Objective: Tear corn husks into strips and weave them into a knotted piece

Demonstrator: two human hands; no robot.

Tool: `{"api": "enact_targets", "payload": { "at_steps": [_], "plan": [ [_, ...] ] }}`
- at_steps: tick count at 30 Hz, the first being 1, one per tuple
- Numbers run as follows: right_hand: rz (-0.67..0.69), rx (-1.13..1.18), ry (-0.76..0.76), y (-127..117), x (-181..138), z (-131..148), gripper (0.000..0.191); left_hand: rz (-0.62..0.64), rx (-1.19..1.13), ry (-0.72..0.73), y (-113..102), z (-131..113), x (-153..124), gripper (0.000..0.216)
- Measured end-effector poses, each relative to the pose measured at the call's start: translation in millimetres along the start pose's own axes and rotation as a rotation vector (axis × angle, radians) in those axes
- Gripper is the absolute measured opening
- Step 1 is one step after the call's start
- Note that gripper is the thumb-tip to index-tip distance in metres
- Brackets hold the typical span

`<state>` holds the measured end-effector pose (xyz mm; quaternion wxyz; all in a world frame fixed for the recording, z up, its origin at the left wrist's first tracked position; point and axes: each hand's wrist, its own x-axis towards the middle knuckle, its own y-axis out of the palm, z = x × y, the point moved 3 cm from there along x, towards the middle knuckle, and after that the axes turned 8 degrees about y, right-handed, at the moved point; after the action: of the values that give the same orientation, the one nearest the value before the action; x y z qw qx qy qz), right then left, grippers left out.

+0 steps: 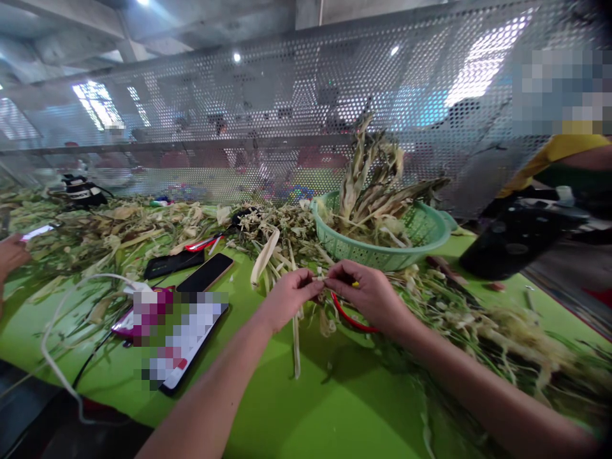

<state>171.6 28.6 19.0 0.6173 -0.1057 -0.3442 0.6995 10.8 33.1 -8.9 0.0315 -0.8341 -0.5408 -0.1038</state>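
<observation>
My left hand (289, 294) and my right hand (368, 294) meet over the green table (296, 408), fingertips pinched together on a small pale piece of corn husk (321, 278). A long pale husk strip (296, 347) hangs down below my left hand onto the table. A red-handled tool (349, 319) lies under my right hand; a bit of yellow shows between that hand's fingers. Just behind my hands stands a green plastic basket (421, 245) filled with dry husks (373, 191).
Loose husks cover the table to the left, behind and right. Phones (205, 273) and a white cable (62, 319) lie at left. Another person's hand (12, 255) holds a phone at far left. A person sits at right behind a perforated metal screen (287, 115).
</observation>
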Motion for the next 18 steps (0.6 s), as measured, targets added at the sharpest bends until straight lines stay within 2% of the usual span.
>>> {"api": "enact_targets", "payload": {
  "at_steps": [3, 6, 12, 18],
  "plan": [
    [0.036, 0.036, 0.025, -2.0, 1.5, 0.4, 0.019, -0.025, -0.022, 0.005, -0.9, 0.2, 0.5, 0.034],
    [0.045, -0.009, -0.027, -7.0, 2.1, 3.7, 0.017, -0.047, -0.095, -0.028, -1.7, -0.2, 0.1, 0.036],
    [-0.087, -0.268, -0.244, -12.8, -1.5, 13.5, 0.016, -0.033, -0.112, -0.065, -3.6, 0.3, -0.5, 0.041],
    [-0.099, -0.518, -0.446, -12.7, -5.9, 21.0, 0.019, -0.001, -0.209, -0.153, -2.8, 6.9, -0.2, 0.043]
  ]
}}
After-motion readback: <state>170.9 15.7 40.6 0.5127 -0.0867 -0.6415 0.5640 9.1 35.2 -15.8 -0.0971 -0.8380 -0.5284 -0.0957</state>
